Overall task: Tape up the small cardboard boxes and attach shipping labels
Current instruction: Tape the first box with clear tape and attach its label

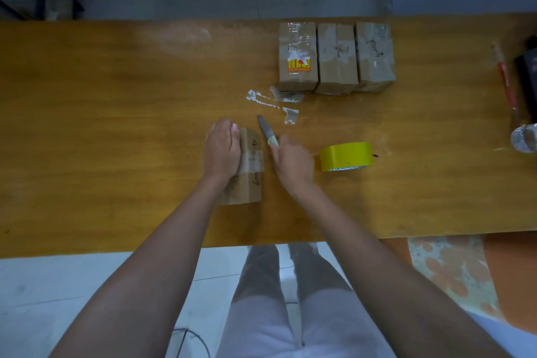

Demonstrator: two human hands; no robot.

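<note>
A small cardboard box [249, 183] with handwritten marks and a strip of clear tape across its top lies on the wooden table [116, 125]. My left hand [222, 148] rests flat on the box's left half, fingers straight. Just right of the box, my right hand [290, 161] grips a knife [266, 129] by its handle, the blade pointing away from me. A yellow tape roll [345, 156] stands on the table to the right of that hand. Three taped boxes [335, 58] sit side by side at the back.
Torn scraps of white tape or label backing [273, 102] lie between the knife and the back boxes. At the far right edge are a red-handled tool [507, 81], a dark object [527, 73] and a shiny round thing [524, 138]. The table's near edge is by my legs.
</note>
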